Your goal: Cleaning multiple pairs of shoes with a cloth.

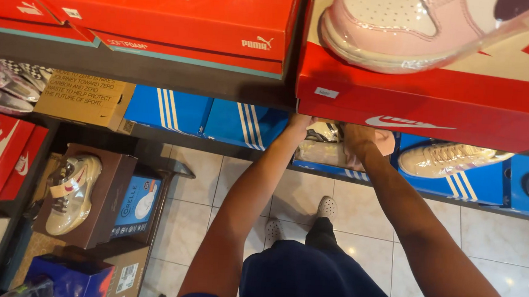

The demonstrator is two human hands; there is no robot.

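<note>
Both bare arms reach forward under the red cardboard shoe box (426,109) on the shelf, where the left hand (299,123) and right hand (357,136) touch a plastic-wrapped pale shoe (319,149), their grip I cannot tell, beside blue striped boxes (241,124).

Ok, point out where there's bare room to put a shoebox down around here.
The tiled floor between the low rack's brown box and the feet is bare, and again below the blue boxes at right. The shelves are packed: both hands, left hand and right hand, squeeze around a wrapped shoe under the red box.
</note>
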